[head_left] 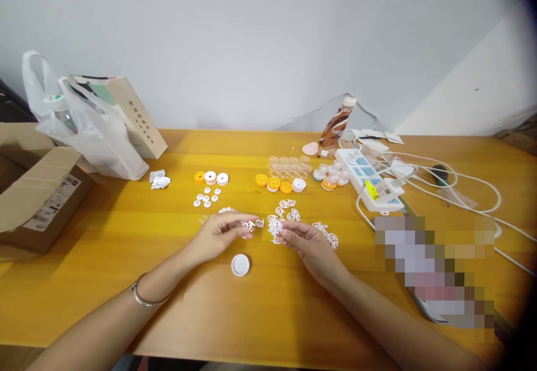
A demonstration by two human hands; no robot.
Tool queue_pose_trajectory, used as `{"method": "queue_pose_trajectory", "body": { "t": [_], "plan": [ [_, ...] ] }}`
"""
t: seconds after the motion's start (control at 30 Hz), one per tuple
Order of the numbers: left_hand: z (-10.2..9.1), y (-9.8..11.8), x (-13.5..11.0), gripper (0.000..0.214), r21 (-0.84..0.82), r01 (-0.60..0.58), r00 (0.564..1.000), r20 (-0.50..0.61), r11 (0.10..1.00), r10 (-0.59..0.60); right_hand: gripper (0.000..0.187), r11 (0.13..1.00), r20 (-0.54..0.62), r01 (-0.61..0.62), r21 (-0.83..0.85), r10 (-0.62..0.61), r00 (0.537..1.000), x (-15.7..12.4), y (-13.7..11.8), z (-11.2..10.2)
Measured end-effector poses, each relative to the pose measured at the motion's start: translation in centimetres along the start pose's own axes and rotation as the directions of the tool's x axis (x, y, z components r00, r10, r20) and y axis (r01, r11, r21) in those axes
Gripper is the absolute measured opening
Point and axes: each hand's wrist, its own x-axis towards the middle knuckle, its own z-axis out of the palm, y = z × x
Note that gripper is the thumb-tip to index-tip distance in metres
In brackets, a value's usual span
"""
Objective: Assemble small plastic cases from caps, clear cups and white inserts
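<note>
My left hand (220, 233) pinches a small white perforated plastic piece (248, 225) between thumb and fingertips, just above the yellow table (126, 259). My right hand (308, 242) is closed on a cluster of the same white perforated pieces (274, 229), a few centimetres to the right of the left one. More of these pieces lie loose (329, 236) beside the right hand and just behind both hands (288, 210). A round white cap (240, 264) lies on the table below the left hand. A metal bangle (145, 298) circles the left wrist.
Behind the hands lie yellow and white caps (274, 183), small white discs (206, 197), clear rings (289, 164) and crumpled foil (159, 179). A power strip (371, 183) with white cables, a brown bottle (335, 125), a plastic bag (96, 130) and a cardboard box (37, 192) sit around.
</note>
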Motion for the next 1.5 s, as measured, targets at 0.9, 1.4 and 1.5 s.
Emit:
{"method": "queue_pose_trajectory", "body": {
  "t": [0.9,1.4,1.5],
  "plan": [
    [2.7,0.2,-0.8,0.022,0.297,-0.404,0.908,0.011,0.865,0.42,0.016,0.986,0.207,0.043,-0.161,-0.009,0.978,-1.1,0.1,1.1],
    [3.7,1.1,-1.4,0.017,0.247,-0.23,0.969,-0.031,0.941,0.245,0.013,0.972,0.163,0.118,-0.204,-0.085,0.983,-1.0,0.5,1.2],
    [3.9,1.0,-1.4,0.016,0.221,-0.206,0.973,-0.056,0.953,0.223,0.013,0.968,0.139,0.145,-0.207,-0.117,0.983,-1.0,0.5,1.5]
  ]
}}
